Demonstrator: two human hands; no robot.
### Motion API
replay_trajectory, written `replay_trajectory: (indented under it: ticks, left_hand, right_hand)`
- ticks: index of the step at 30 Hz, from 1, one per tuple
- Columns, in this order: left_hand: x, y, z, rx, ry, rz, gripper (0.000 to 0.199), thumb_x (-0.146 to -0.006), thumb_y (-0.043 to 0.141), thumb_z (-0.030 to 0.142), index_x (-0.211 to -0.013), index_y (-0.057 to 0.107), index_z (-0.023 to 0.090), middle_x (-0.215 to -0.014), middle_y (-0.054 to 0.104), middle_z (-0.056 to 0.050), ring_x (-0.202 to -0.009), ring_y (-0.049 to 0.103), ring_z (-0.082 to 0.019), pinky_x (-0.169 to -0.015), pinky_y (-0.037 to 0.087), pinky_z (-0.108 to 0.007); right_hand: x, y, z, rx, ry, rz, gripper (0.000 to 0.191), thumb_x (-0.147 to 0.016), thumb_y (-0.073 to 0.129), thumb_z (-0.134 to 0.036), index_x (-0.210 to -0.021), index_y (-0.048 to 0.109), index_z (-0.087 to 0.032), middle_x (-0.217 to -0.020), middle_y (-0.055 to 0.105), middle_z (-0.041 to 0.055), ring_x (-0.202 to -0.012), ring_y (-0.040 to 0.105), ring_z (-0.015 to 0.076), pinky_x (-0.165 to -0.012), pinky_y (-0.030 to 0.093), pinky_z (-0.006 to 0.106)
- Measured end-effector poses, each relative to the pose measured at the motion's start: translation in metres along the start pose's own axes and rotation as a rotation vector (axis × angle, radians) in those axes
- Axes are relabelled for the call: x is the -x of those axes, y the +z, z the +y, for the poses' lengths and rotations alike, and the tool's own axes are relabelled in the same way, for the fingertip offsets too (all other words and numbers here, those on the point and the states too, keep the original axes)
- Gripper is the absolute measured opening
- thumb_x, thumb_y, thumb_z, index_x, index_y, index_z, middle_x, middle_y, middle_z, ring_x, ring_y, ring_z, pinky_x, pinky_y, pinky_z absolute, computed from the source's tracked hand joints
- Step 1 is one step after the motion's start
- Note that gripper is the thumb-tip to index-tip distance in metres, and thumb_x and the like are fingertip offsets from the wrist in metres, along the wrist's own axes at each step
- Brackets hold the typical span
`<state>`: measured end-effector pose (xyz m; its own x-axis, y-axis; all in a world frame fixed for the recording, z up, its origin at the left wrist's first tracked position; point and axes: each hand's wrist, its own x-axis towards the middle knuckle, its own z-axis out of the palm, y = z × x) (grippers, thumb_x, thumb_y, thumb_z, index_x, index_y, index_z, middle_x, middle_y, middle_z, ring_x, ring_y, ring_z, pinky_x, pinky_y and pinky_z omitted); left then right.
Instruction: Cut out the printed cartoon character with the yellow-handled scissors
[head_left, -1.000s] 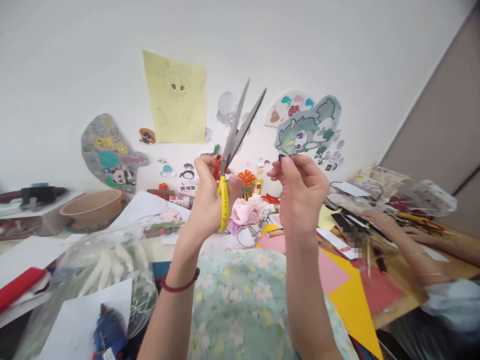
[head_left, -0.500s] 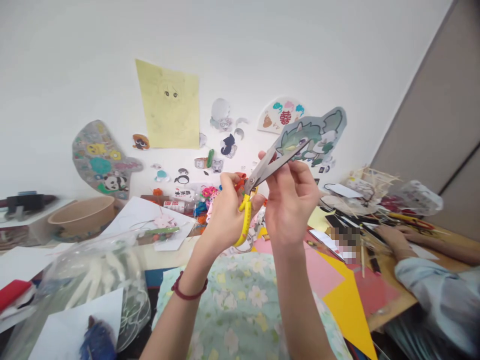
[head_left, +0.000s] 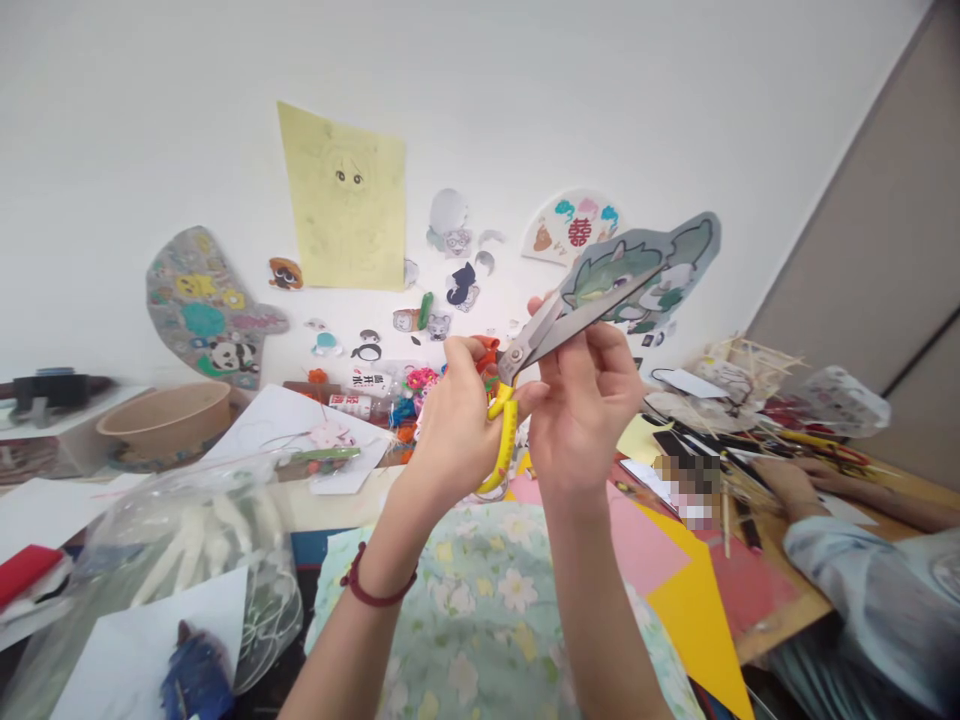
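Note:
My left hand (head_left: 459, 430), with a dark red band at its wrist, is closed around a pair of scissors (head_left: 507, 445) with yellow handles. The metal blades point up and to the right. A paper cutout (head_left: 622, 265) shows a green cartoon creature with a tail on a grey background. My right hand (head_left: 589, 410) pinches it at its lower left. One scissor blade crosses in front of the drawing, while the other is partly hidden by the paper. Whether the blades touch its edge at this moment, I cannot tell.
On the wall hang a yellow sketch (head_left: 345, 210), a fan-shaped picture (head_left: 551, 240) and several cutouts. A clear plastic bag (head_left: 187, 540) lies at left, near a tan bowl (head_left: 165, 420). Yellow paper (head_left: 694, 610) lies at right, beside another person's arm (head_left: 787, 485).
Both hands, the scissors and the cutout have shifted a little to the right. The view has moved slightly too. Each hand keeps its hold.

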<state>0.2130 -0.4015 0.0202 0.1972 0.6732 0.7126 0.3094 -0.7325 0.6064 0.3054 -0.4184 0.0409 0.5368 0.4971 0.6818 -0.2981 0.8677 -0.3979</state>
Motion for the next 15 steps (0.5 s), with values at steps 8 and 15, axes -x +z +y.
replay_trajectory:
  ticks: [8,15]
  left_hand:
    - [0.0012,-0.0009,0.0019,0.004,-0.013,-0.006,0.047,-0.092,0.053,0.062,-0.105,0.028,0.025,-0.088,0.056,-0.002,-0.066,0.052,-0.017,-0.061,0.038,-0.032]
    - [0.0015,-0.0027,0.0071,0.009,-0.038,-0.037,0.045,-0.093,0.048,0.062,-0.105,0.028,0.024,-0.092,0.056,-0.003,-0.071,0.054,-0.018,-0.063,0.038,-0.032]
  right_hand:
    - [0.0010,-0.0023,0.0023,0.032,-0.041,-0.003,0.015,-0.081,0.075,-0.030,-0.086,0.061,-0.024,-0.100,0.079,0.0012,-0.109,0.076,0.0236,-0.087,0.066,0.037]
    - [0.0025,-0.0002,0.0014,0.053,-0.021,-0.004,0.018,-0.083,0.074,-0.032,-0.088,0.058,-0.025,-0.096,0.078,0.0009,-0.110,0.075,0.0244,-0.088,0.065,0.038]
